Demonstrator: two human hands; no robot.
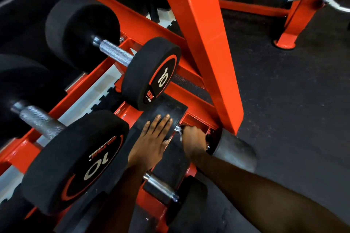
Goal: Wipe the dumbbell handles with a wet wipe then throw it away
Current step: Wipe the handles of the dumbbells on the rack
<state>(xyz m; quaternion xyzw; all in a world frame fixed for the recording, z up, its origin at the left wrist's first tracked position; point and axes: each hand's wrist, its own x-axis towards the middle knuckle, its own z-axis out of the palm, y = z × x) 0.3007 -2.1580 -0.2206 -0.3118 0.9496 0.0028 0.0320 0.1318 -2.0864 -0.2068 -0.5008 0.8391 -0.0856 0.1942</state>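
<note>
- Our right forearm (265,195), nearest the lens, runs up to the right grip (193,138), whose fingers are curled round a low dumbbell handle (177,129) on the red rack (208,62).
- A scrap of white wet wipe (180,135) shows at the knuckles; the rest is hidden in the fist.
- The left grip (151,143) lies flat on a black pad (170,108), fingers straight, holding nothing.
- Risks, as we judge them: the rack frame crowds the knuckles, the bunched wipe may skip part of the handle, and the unsteadied dumbbell may roll.
</note>
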